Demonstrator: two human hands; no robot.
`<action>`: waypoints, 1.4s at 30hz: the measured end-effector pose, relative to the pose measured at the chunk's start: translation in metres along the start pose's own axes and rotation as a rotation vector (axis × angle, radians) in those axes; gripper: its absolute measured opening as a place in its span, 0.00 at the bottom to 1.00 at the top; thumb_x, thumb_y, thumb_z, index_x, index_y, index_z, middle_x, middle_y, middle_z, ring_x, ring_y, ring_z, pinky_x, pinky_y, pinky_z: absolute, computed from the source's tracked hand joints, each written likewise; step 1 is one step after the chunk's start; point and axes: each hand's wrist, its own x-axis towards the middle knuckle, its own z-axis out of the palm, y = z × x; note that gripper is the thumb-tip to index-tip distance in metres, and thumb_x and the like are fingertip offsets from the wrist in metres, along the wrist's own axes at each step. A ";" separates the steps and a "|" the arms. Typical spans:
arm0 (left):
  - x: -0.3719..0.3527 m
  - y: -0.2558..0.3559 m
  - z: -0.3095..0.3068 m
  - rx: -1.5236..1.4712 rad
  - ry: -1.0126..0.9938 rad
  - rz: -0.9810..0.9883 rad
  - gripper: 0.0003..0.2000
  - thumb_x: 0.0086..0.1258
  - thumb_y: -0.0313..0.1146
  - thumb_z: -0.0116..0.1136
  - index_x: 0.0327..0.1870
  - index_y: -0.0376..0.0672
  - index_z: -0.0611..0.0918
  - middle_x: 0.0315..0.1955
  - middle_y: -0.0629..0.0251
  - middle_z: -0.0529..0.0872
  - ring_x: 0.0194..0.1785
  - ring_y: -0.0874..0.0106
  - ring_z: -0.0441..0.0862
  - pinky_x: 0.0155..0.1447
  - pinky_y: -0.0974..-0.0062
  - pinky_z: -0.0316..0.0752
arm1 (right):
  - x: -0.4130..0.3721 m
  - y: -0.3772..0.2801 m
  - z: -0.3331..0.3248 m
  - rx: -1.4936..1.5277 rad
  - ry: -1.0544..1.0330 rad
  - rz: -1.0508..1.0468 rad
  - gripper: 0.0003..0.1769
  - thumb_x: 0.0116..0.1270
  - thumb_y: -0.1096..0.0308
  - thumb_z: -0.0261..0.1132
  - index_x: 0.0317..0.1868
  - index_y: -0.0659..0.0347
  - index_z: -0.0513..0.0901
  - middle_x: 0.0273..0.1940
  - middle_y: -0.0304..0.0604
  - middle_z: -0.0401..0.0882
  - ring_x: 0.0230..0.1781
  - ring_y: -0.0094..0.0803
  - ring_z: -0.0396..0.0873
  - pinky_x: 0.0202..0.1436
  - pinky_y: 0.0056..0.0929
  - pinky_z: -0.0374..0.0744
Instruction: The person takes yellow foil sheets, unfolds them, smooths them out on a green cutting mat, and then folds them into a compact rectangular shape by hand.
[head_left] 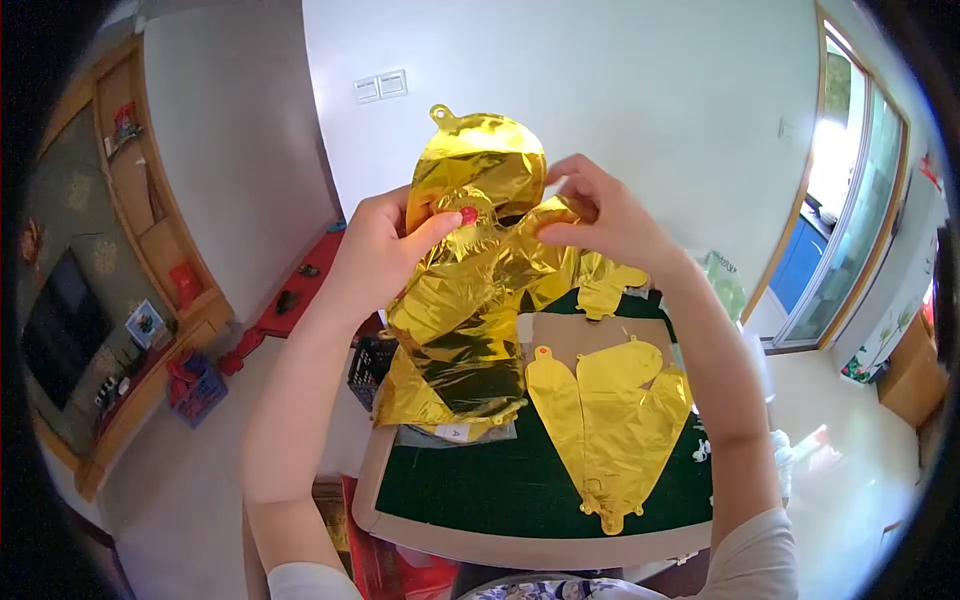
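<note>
Both hands hold up a crinkly gold foil balloon [470, 290] in the air, over the far left part of the table [540, 545]. Left hand [385, 245] pinches it with the thumb beside a little red dot [467, 214]. Right hand [600, 215] pinches the balloon's right side. Below, another flat gold balloon [610, 420] lies on the green table top, to the right.

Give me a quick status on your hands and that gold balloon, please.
Both pinching: left hand, right hand on crumpled gold balloon, raised. Below, flat gold balloon on table. Nothing obstructing.
</note>
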 end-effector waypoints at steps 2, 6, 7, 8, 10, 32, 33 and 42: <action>-0.010 0.015 -0.001 0.003 0.045 -0.014 0.13 0.68 0.33 0.62 0.47 0.31 0.82 0.34 0.64 0.86 0.36 0.79 0.80 0.43 0.77 0.75 | -0.015 -0.012 -0.008 -0.176 0.030 -0.065 0.16 0.61 0.71 0.71 0.46 0.64 0.75 0.35 0.34 0.77 0.33 0.16 0.71 0.35 0.19 0.71; -0.016 0.028 -0.006 0.041 0.028 -0.032 0.13 0.66 0.30 0.63 0.47 0.29 0.81 0.39 0.61 0.87 0.40 0.76 0.83 0.44 0.78 0.77 | -0.037 -0.029 -0.021 -0.141 0.000 0.164 0.08 0.63 0.71 0.68 0.32 0.68 0.80 0.24 0.30 0.74 0.27 0.14 0.68 0.31 0.19 0.69; -0.016 0.027 -0.005 -0.006 0.021 -0.038 0.14 0.66 0.30 0.63 0.47 0.29 0.81 0.39 0.61 0.87 0.40 0.76 0.83 0.44 0.78 0.77 | -0.040 -0.029 -0.024 -0.142 0.017 0.157 0.09 0.63 0.70 0.68 0.32 0.68 0.80 0.23 0.30 0.72 0.26 0.15 0.66 0.31 0.20 0.68; -0.015 0.024 -0.004 -0.055 0.014 -0.043 0.14 0.66 0.30 0.63 0.48 0.29 0.81 0.39 0.61 0.87 0.39 0.76 0.83 0.44 0.77 0.77 | -0.042 -0.025 -0.027 -0.145 0.035 0.152 0.09 0.63 0.69 0.67 0.33 0.69 0.81 0.22 0.31 0.71 0.26 0.16 0.65 0.31 0.21 0.67; -0.015 0.021 0.000 -0.097 0.000 -0.050 0.14 0.66 0.30 0.63 0.47 0.29 0.81 0.38 0.62 0.87 0.39 0.76 0.83 0.44 0.77 0.77 | -0.047 -0.025 -0.032 -0.139 0.065 0.144 0.10 0.63 0.68 0.67 0.34 0.69 0.81 0.21 0.32 0.70 0.25 0.17 0.63 0.30 0.22 0.66; 0.183 -0.273 0.047 -0.528 0.874 -0.514 0.22 0.61 0.42 0.64 0.43 0.28 0.79 0.38 0.50 0.85 0.38 0.60 0.85 0.38 0.65 0.79 | -0.283 -0.013 -0.139 -0.117 0.811 0.168 0.06 0.59 0.81 0.61 0.35 0.62 0.77 0.31 0.35 0.75 0.31 0.21 0.72 0.35 0.20 0.71; 0.194 -0.310 0.063 -0.532 0.876 -0.547 0.23 0.62 0.42 0.63 0.45 0.27 0.78 0.40 0.48 0.85 0.38 0.58 0.85 0.39 0.65 0.79 | -0.297 -0.011 -0.140 -0.103 0.828 0.169 0.06 0.59 0.80 0.61 0.36 0.62 0.76 0.31 0.36 0.75 0.31 0.21 0.72 0.35 0.20 0.72; 0.187 -0.381 0.168 0.504 0.569 -0.666 0.14 0.64 0.39 0.58 0.41 0.37 0.84 0.40 0.48 0.86 0.46 0.54 0.85 0.46 0.59 0.79 | -0.335 -0.022 -0.128 -0.004 0.972 0.336 0.07 0.59 0.80 0.61 0.37 0.62 0.75 0.33 0.38 0.75 0.33 0.22 0.73 0.36 0.21 0.73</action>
